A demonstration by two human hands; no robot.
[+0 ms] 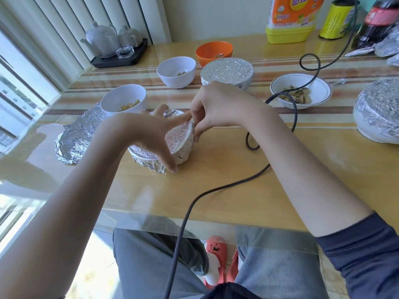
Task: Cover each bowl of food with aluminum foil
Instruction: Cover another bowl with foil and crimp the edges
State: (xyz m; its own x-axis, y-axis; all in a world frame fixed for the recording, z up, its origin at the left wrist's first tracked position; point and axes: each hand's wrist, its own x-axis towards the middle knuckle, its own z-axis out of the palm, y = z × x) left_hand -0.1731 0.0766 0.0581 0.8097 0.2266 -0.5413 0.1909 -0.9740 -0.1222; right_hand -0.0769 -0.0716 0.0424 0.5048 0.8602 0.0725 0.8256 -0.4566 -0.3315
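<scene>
head: three foil-covered bowls [226, 72], four open bowls [176, 71].

Bowls — three foil-covered [179, 139]; four uncovered [176, 71].

Foil-covered bowl [172, 143] near counter front, tilted, foil crinkled tight over rim and down the sides. Loose crumpled foil sheet [73, 139] lies to its left. Uncovered, food inside: white bowl [124, 100], second white bowl [176, 71], orange bowl [213, 51], blue-rimmed bowl [301, 89]. Already covered: centre bowl [226, 72], large bowl at right edge [376, 108].
</scene>
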